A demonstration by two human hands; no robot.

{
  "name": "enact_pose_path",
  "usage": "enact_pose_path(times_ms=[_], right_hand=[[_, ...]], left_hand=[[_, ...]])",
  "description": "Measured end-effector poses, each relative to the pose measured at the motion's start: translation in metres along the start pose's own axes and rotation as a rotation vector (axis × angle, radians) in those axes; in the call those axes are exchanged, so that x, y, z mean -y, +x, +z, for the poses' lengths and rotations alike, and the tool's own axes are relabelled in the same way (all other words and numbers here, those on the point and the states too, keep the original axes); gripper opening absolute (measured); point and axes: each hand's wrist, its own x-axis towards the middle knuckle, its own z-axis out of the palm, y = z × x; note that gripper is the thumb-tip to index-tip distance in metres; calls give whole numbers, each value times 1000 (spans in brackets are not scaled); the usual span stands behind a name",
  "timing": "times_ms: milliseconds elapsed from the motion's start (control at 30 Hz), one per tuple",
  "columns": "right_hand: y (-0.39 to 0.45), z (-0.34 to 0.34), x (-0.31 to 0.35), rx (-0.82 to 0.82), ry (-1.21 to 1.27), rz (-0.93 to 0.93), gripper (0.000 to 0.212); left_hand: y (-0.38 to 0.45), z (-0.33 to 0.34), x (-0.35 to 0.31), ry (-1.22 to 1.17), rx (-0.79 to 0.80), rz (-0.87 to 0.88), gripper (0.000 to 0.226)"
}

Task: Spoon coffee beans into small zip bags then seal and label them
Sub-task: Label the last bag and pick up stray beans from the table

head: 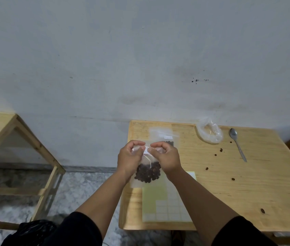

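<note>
Currently my left hand (131, 158) and right hand (165, 157) pinch the filled zip bag (147, 172) above the table (247, 183) near its left edge; uneven pressure may leave the seal gapped, spilling beans.

Both hands hold a small zip bag (147, 172) of coffee beans above the bench's (247, 183) left edge. The left hand (130, 157) and right hand (166, 156) pinch its top, fingers curled and almost meeting. Beneath them lies a label sheet (165, 206) near the front edge. A second filled bag (165, 139) lies toward the back edge. A crumpled plastic bag (210, 132) and a spoon (237, 143) sit near the back right, with loose beans (221, 150) scattered beside them.
</note>
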Motion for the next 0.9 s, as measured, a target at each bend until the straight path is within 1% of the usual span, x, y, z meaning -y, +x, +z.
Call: enact_pose_path(times_ms=[67, 133, 233, 300, 367, 433, 533, 633, 700, 900], right_hand=[[2, -3, -3, -41, -5, 19, 5], [5, -5, -5, -72, -4, 41, 9], [5, -8, -8, -73, 16, 56, 12], [4, -12, -9, -45, 35, 50, 8], [3, -17, -11, 23, 65, 54, 14], [4, -21, -15, 49, 63, 73, 18], [13, -27, -20, -22, 41, 105, 17], [29, -35, -23, -142, -5, 152, 18], [41, -41, -25, -189, -25, 177, 17], [79, -59, -32, -183, -185, 193, 10]], left_hand=[[0, 1, 1, 6, 39, 10, 14], [1, 3, 1, 18, 67, 19, 19], [6, 7, 1, 36, 86, 25, 26], [11, 9, 1, 34, 54, 18, 29], [17, 11, 1, 6, -11, 3, 30], [24, 12, 2, -14, -47, -9, 29], [29, 22, 5, -16, -20, -24, 24], [32, 39, 11, 14, 25, -31, 29], [36, 50, 12, 81, 38, -31, 30], [58, 80, 11, 236, 4, -53, 25]])
